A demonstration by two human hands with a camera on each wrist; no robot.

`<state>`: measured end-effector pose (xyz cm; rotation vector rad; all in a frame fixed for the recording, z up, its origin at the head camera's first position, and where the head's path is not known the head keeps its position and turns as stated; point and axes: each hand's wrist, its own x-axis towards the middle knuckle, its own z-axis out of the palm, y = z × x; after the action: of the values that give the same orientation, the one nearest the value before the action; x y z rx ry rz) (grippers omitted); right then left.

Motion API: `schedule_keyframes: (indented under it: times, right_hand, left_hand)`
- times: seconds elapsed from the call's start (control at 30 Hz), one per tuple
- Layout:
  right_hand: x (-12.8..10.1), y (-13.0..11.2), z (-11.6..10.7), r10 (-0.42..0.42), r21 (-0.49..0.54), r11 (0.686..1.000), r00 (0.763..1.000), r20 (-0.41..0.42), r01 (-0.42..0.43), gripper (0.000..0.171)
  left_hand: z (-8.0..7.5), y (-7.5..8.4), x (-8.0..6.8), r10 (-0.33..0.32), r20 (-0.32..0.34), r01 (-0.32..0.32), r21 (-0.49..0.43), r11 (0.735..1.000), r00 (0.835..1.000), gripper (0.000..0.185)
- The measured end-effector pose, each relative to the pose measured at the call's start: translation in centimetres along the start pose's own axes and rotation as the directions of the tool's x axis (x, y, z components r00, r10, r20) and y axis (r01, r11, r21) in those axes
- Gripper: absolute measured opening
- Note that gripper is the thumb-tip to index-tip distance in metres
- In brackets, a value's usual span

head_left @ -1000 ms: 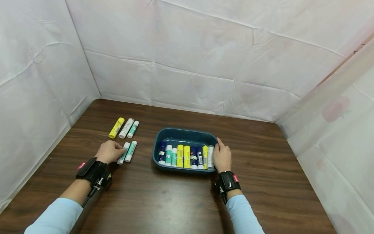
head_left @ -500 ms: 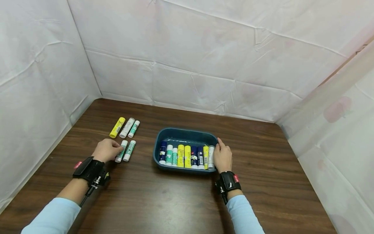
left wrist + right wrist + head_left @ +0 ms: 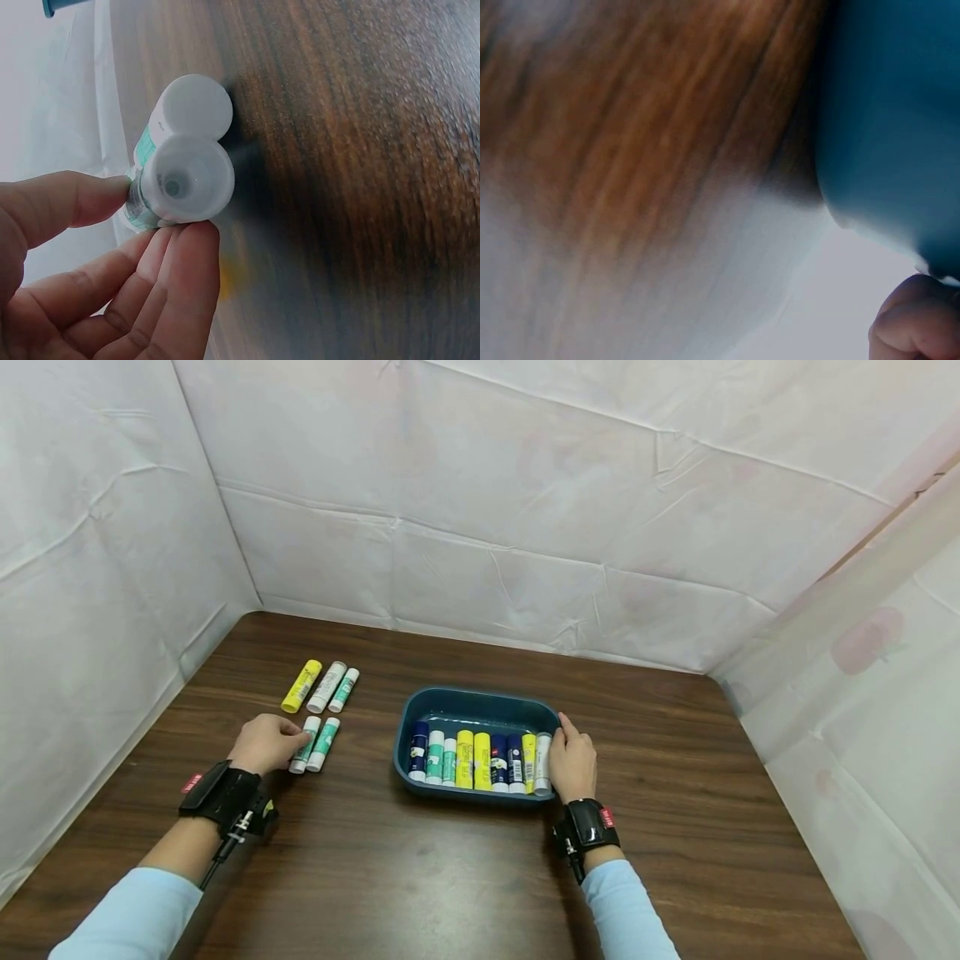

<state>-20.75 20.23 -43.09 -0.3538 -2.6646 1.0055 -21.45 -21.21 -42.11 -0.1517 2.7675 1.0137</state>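
A green-and-white cylindrical tube (image 3: 303,746) lay pinched between the thumb and fingers of my left hand (image 3: 262,746), a matching tube (image 3: 323,745) touching its far side. Just beyond that hand lay a yellow tube (image 3: 302,686), a white tube (image 3: 326,687) and a shorter tube (image 3: 344,690) on the brown wood-grain counter (image 3: 420,877). Well apart, my right hand (image 3: 573,766) gripped the end of a dark-blue plastic tray (image 3: 487,712) holding a row of tubes (image 3: 482,762).

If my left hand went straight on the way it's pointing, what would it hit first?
Beyond the green-and-white tube your left hand pinches, probably the neighboring green-and-white tube, right alongside; any gap between them is hard to judge.
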Motion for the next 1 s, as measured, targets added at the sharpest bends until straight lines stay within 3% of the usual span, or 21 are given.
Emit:
schedule_keyframes:
  times: [0.8,1.0]
  right_hand:
    - [0.0,0.0,-0.1,0.013,0.003,1.0,1.0,0.005,-0.013,0.041]
    - [0.0,0.0,-0.1,0.012,-0.001,1.0,1.0,0.009,-0.012,0.041]
  left_hand:
    - [-0.8,-0.1,0.0,0.002,-0.017,-0.002,0.003,1.0,1.0,0.044]
    - [-1.0,0.8,-0.2,0.058,-0.038,-0.057,0.016,0.998,0.998,0.043]
